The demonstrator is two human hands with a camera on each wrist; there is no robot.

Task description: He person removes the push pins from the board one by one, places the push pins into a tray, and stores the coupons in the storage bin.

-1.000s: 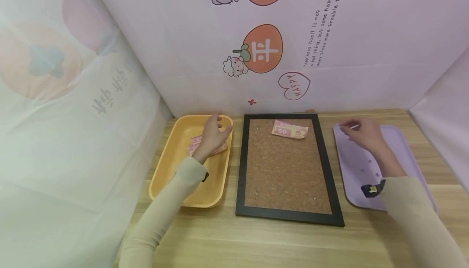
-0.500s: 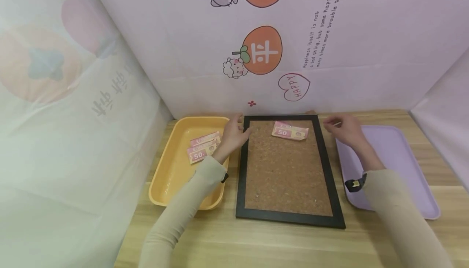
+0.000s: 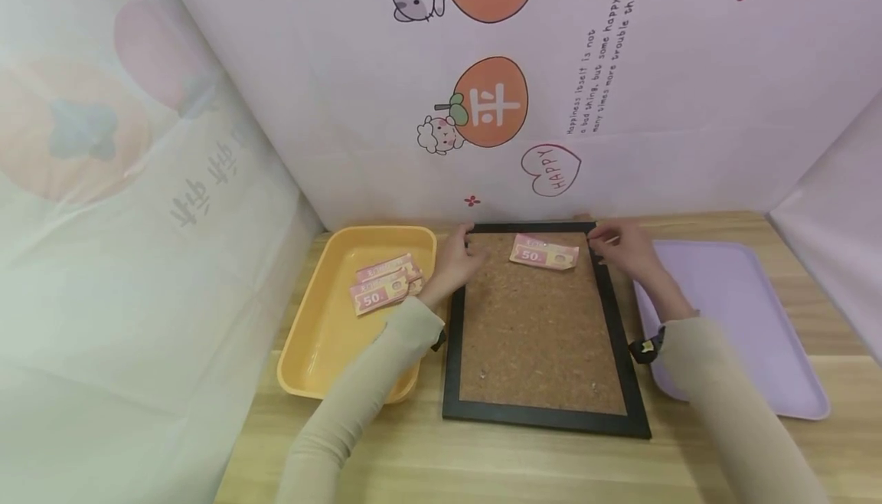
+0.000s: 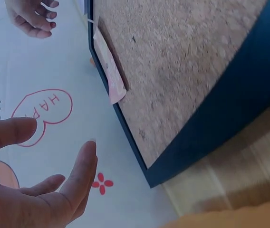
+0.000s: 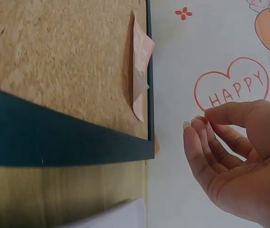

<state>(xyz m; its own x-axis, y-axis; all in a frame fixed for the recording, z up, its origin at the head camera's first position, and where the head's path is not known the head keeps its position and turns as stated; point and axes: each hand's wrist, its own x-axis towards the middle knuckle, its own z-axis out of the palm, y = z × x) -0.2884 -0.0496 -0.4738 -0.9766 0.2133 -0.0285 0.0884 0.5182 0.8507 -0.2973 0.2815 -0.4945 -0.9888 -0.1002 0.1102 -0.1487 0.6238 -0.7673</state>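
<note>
A cork board (image 3: 540, 328) with a black frame (image 3: 547, 421) lies between both hands. Near its top edge sits a pink-and-yellow coupon (image 3: 544, 253) marked 50, with a small clear pin (image 5: 141, 84) in it. My left hand (image 3: 452, 266) hovers at the board's upper left corner, thumb and fingers spread apart. Over at the upper right corner is my right hand (image 3: 630, 253). Its fingers are loosely curled in the right wrist view, the thumb near the index fingertip, with nothing visible between them. Small clear pins (image 3: 483, 374) also stand near the board's lower corners.
A yellow tray (image 3: 303, 335) on the left holds several similar coupons (image 3: 377, 292). On the right lies a purple tray (image 3: 744, 312), partly covered by the right forearm. A printed white cloth (image 3: 386, 159) stands behind the wooden table (image 3: 524, 462).
My left hand has moved right, from over the yellow tray to the board's left corner. My right hand has moved left, from over the purple tray to the right corner. The coupons stayed put.
</note>
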